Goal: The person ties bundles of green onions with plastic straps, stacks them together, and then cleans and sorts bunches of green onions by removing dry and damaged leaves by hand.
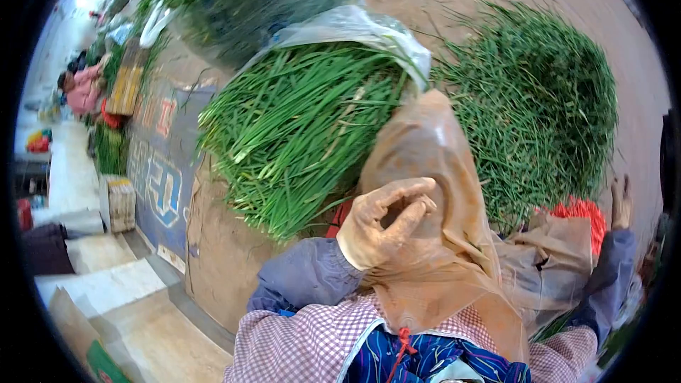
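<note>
My left hand (386,223) is curled over the brown plastic apron (440,163) covering my lap. Its thumb and fingers are bent close together; anything small between the tips is too fine to make out. Just beyond it lies a thick bundle of green chives (305,128), stalk ends towards me, partly inside a clear plastic bag (347,21). My right hand (622,202) is off to the far right, fingers apart and holding nothing visible. Beside it are red strings (580,211) and a large heap of loose chive leaves (532,106).
Another plastic bag (284,0) full of greens stands behind the bundle. Flattened cardboard (227,248) and a printed mat (159,163) cover the floor on the left. A person in pink (85,89) sits farther off near a wooden crate (129,78). A box (120,203) is nearer.
</note>
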Available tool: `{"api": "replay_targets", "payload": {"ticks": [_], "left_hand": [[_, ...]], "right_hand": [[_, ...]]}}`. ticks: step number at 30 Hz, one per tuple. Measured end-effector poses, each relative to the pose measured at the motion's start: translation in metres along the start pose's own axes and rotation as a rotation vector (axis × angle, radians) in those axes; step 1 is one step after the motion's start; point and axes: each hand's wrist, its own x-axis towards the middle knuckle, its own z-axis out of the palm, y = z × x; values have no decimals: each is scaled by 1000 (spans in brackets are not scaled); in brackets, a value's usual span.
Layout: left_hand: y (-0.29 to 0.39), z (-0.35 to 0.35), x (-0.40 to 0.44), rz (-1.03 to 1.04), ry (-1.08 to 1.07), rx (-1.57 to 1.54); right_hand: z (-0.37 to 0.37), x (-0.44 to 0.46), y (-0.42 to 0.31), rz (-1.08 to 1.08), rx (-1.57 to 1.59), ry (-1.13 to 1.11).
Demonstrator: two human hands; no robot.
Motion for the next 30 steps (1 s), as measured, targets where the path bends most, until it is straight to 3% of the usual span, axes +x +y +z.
{"api": "replay_targets", "payload": {"ticks": [1, 5, 7, 8, 9, 11, 13, 15, 20, 23, 30], "left_hand": [[-6, -14, -3, 38, 77, -16], [-6, -77, -33, 91, 507, 28], [-7, -113, -56, 90, 752, 144], [-10, -132, -69, 86, 854, 164], [-11, -149, -80, 80, 954, 187], [-13, -174, -96, -18, 1061, 213], [-17, -188, -104, -90, 1101, 257], [-25, -199, -106, -135, 1069, 303], [-41, -208, -90, -152, 909, 479], [-51, -217, -86, -103, 804, 829], [-45, -223, -78, -180, 953, 707]], "right_hand": [[11, 23, -122, 30, 366, -155], [74, 7, -458, -491, 515, -498], [110, -23, -573, -829, 502, -663], [125, -49, -623, -880, 600, -801], [153, -64, -660, -1191, 511, -725], [195, -106, -728, -1432, 346, -854], [226, -149, -763, -1662, 157, -640], [255, -171, -780, -1745, 145, -638], [280, -171, -773, -1804, 164, -606], [286, -175, -759, -1823, 123, -758], [279, -192, -771, -1832, 95, -547]]}}
